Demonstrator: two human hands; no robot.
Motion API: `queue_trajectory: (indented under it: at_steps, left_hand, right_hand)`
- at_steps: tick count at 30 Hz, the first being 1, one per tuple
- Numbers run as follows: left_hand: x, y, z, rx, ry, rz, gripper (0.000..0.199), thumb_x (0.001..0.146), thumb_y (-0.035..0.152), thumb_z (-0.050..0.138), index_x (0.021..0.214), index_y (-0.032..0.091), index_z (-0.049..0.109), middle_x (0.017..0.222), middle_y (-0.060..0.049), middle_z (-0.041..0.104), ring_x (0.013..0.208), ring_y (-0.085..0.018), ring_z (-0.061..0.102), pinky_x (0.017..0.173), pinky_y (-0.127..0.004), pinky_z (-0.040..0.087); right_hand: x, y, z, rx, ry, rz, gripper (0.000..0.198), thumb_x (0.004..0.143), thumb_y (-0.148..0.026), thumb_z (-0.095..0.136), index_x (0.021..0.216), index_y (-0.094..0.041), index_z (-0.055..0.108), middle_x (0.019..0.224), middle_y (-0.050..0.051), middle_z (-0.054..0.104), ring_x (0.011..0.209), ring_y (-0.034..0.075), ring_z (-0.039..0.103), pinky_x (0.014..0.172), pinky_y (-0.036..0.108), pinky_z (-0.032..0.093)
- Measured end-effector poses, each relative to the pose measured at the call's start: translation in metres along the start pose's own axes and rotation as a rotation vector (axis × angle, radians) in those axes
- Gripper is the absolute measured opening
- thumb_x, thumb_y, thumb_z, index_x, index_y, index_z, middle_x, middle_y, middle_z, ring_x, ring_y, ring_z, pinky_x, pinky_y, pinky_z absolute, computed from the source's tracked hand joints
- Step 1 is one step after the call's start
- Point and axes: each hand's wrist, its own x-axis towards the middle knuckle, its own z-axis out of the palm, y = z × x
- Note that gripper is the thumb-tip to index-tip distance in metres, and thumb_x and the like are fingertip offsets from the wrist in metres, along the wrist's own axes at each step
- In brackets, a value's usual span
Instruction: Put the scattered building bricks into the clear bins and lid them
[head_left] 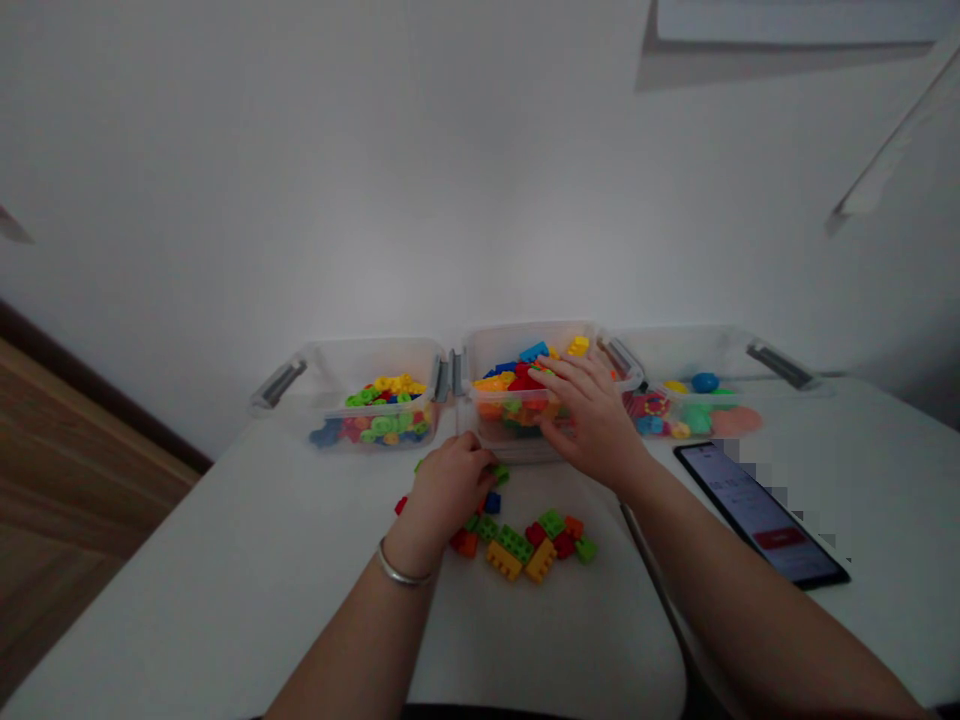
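Loose toy building bricks in green, red, orange, yellow and blue [514, 543] lie on the white table. My left hand [450, 487], with a silver bangle at the wrist, rests low over the left part of this pile. Its fingers curl down among the bricks, and what they hold, if anything, is hidden. My right hand [591, 418] is at the front right of the middle clear plastic bin [525, 332], which contains more bricks [517, 385]. Its fingers stretch over the bricks inside, while the thumb is near the bin's front wall. No brick shows in its grasp.
A left clear bin [367, 350] contains small colourful pieces [386, 410]. The right clear bin [690, 340] has coloured toys [701, 415]. A phone [765, 515] lies right of my right forearm. Behind the bins rises a white wall [375, 180]; wooden furniture [75, 490] stands at left.
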Motion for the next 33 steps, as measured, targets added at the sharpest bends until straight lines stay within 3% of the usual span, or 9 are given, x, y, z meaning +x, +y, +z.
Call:
queue_trajectory:
  at_steps: [3, 5, 7, 11, 14, 20, 33]
  left_hand:
    - [0.0, -0.001, -0.003, -0.037, 0.01, -0.022, 0.021, 0.09, 0.023, 0.055, 0.1, 0.023, 0.074, 0.105, -0.006, 0.063, 0.094, -0.019, 0.062, 0.084, -0.029, 0.049]
    - [0.0, -0.002, -0.005, -0.052, 0.038, -0.059, 0.023, 0.092, 0.022, 0.051, 0.1, 0.023, 0.073, 0.106, -0.006, 0.062, 0.094, -0.018, 0.062, 0.083, -0.028, 0.049]
    - [-0.001, -0.003, -0.006, -0.047, 0.063, -0.096, 0.024, 0.094, 0.022, 0.049, 0.1, 0.022, 0.072, 0.105, -0.007, 0.062, 0.095, -0.019, 0.062, 0.083, -0.029, 0.049]
    - [-0.001, -0.003, -0.005, -0.067, 0.079, -0.121, 0.023, 0.093, 0.02, 0.049, 0.102, 0.022, 0.071, 0.106, -0.006, 0.062, 0.098, -0.019, 0.062, 0.085, -0.029, 0.049]
    - [0.0, -0.004, -0.003, -0.094, 0.078, -0.131, 0.023, 0.093, 0.019, 0.051, 0.103, 0.023, 0.071, 0.107, -0.006, 0.062, 0.1, -0.018, 0.062, 0.086, -0.027, 0.048]
    - [0.0, -0.004, -0.003, -0.111, 0.075, -0.13, 0.021, 0.093, 0.02, 0.052, 0.101, 0.023, 0.071, 0.106, -0.005, 0.062, 0.098, -0.018, 0.062, 0.085, -0.027, 0.049]
    - [0.0, -0.003, -0.005, -0.11, 0.08, -0.14, 0.017, 0.093, 0.024, 0.054, 0.096, 0.021, 0.071, 0.104, -0.005, 0.063, 0.097, -0.019, 0.063, 0.081, -0.028, 0.048]
  right_hand:
    - [0.002, -0.007, -0.01, 0.035, 0.089, 0.019, 0.027, 0.09, -0.028, 0.053, 0.11, -0.02, 0.068, 0.111, 0.01, 0.071, 0.106, 0.026, 0.06, 0.1, 0.047, 0.041]
    - [0.001, -0.013, -0.016, 0.062, 0.053, 0.043, 0.02, 0.091, -0.028, 0.053, 0.094, -0.02, 0.071, 0.094, 0.008, 0.073, 0.092, 0.024, 0.062, 0.091, 0.041, 0.046]
    - [0.0, -0.019, -0.017, 0.115, -0.124, 0.068, 0.018, 0.091, -0.027, 0.054, 0.09, -0.02, 0.071, 0.089, 0.005, 0.073, 0.084, 0.02, 0.064, 0.08, 0.034, 0.047]
    - [-0.006, -0.027, 0.0, 0.08, -0.591, 0.049, 0.019, 0.086, -0.027, 0.061, 0.102, -0.024, 0.072, 0.093, 0.003, 0.074, 0.082, 0.019, 0.067, 0.068, 0.028, 0.046]
    - [-0.012, -0.029, 0.02, -0.001, -0.733, -0.045, 0.033, 0.085, -0.026, 0.062, 0.117, -0.026, 0.068, 0.107, 0.006, 0.072, 0.091, 0.024, 0.067, 0.071, 0.03, 0.047]
    - [-0.019, -0.031, 0.038, 0.061, -0.75, -0.012, 0.039, 0.089, -0.033, 0.059, 0.128, -0.029, 0.061, 0.109, 0.007, 0.07, 0.091, 0.024, 0.067, 0.072, 0.032, 0.049]
    - [-0.017, -0.029, 0.038, 0.029, -0.764, 0.137, 0.017, 0.083, -0.035, 0.067, 0.096, -0.025, 0.074, 0.093, 0.005, 0.076, 0.085, 0.026, 0.07, 0.069, 0.032, 0.05]
